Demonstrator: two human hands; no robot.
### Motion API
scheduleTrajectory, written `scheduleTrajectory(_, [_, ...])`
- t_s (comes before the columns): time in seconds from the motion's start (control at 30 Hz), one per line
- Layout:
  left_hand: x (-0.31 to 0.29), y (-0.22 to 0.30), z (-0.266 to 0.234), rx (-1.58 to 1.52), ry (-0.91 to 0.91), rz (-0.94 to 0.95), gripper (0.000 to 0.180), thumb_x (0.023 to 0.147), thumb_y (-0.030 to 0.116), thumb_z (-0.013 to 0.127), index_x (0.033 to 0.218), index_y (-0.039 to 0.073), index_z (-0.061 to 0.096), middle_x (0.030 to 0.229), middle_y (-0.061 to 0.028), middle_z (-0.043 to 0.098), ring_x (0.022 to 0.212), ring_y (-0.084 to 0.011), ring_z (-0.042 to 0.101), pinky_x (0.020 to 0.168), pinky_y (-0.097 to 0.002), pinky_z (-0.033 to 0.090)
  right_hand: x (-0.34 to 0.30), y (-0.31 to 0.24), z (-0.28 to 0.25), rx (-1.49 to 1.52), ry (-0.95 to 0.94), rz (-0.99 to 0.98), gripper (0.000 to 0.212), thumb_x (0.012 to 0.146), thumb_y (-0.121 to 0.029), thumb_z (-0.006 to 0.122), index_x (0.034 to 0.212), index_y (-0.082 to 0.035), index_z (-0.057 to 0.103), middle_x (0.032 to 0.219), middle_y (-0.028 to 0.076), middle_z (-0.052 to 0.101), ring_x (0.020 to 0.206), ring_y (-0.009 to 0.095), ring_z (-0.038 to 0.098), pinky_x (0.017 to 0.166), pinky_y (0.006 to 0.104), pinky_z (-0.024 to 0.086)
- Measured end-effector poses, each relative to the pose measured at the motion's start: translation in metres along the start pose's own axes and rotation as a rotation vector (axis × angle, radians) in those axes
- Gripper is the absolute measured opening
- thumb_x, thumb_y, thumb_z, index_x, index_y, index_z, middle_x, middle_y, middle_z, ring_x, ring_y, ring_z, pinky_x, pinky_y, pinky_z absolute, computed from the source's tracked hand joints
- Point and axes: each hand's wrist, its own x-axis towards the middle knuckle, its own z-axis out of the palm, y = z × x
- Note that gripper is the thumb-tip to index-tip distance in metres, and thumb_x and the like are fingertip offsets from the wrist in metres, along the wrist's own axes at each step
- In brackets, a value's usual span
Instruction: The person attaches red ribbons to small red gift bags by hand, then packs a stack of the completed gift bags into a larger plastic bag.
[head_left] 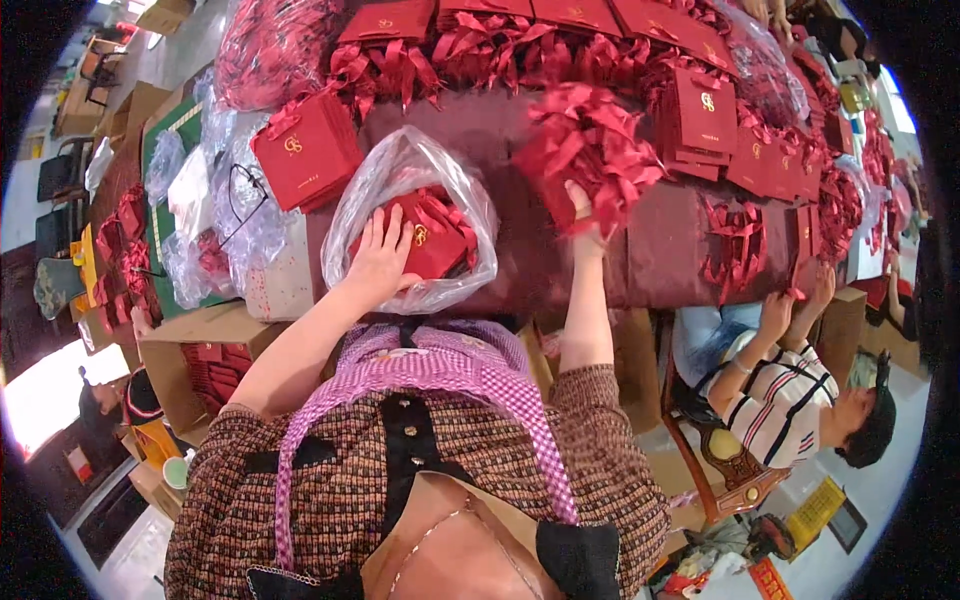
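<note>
My left hand [382, 250] lies with fingers stretched out over red paper gift bags [440, 237] inside a clear plastic bag [478, 215], whose mouth gapes open toward me. Out to the right, my right hand [583, 210] grips a bundle of red gift bags [590, 150], its ribbon handles spilling in a loose, motion-blurred tuft. Most of my right fingers are hidden behind that bundle. Just beyond the plastic bag, to the left, a neat stack of red gift bags [305, 150] rests on the dark red table cover [500, 130].
More red bag stacks [700, 120] line the table's far and right sides. Crumpled clear plastic [200, 240] lies at left. A cardboard box [215, 355] with red bags stands below the table's near edge. On the right, a seated co-worker [780, 390] handles red ribbons [735, 245].
</note>
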Motion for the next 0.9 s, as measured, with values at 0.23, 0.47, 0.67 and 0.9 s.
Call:
scheduleTrajectory(0.23, [-0.003, -0.003, 0.001, -0.079, 0.017, -0.02, 0.089, 0.068, 0.048, 0.069, 0.131, -0.006, 0.038, 0.142, -0.0304, 0.021, 0.129, -0.0498, 0.024, 0.106, -0.0526, 0.023, 0.006, -0.067, -0.039, 1.368, 0.041, 0.516, 0.04, 0.085, -0.02, 0.063, 0.12, -0.004, 0.053, 0.118, 0.01, 0.058, 0.103, 0.027, 0.058, 0.089, 0.0432, 0.049])
scheduleTrajectory(0.47, [-0.005, -0.006, 0.007, -0.106, 0.099, -0.013, 0.089, 0.065, 0.047, 0.072, 0.129, -0.006, 0.042, 0.141, -0.0305, 0.024, 0.129, -0.05, 0.024, 0.107, -0.0531, 0.022, -0.013, -0.094, -0.067, 1.365, 0.027, 0.536, 0.051, 0.087, -0.034, 0.059, 0.127, -0.004, 0.047, 0.126, 0.009, 0.054, 0.11, 0.026, 0.054, 0.096, 0.0406, 0.044])
scheduleTrajectory(0.67, [-0.009, -0.007, 0.013, -0.118, 0.066, -0.036, 0.09, 0.067, 0.048, 0.07, 0.131, -0.006, 0.039, 0.142, -0.0306, 0.023, 0.131, -0.0504, 0.02, 0.107, -0.0534, 0.021, -0.017, -0.133, -0.078, 1.31, 0.05, 0.42, 0.054, 0.087, -0.041, 0.056, 0.126, -0.005, 0.049, 0.123, 0.008, 0.056, 0.113, 0.025, 0.052, 0.1, 0.0381, 0.038])
scheduleTrajectory(0.9, [-0.009, -0.01, 0.016, -0.116, 0.133, -0.006, 0.088, 0.066, 0.051, 0.069, 0.129, -0.005, 0.042, 0.14, -0.0299, 0.027, 0.129, -0.05, 0.025, 0.106, -0.0542, 0.024, 0.014, -0.156, -0.111, 0.804, -0.042, 0.386, 0.035, 0.083, -0.015, 0.062, 0.115, 0.0, 0.057, 0.109, 0.012, 0.063, 0.097, 0.028, 0.062, 0.085, 0.0403, 0.052])
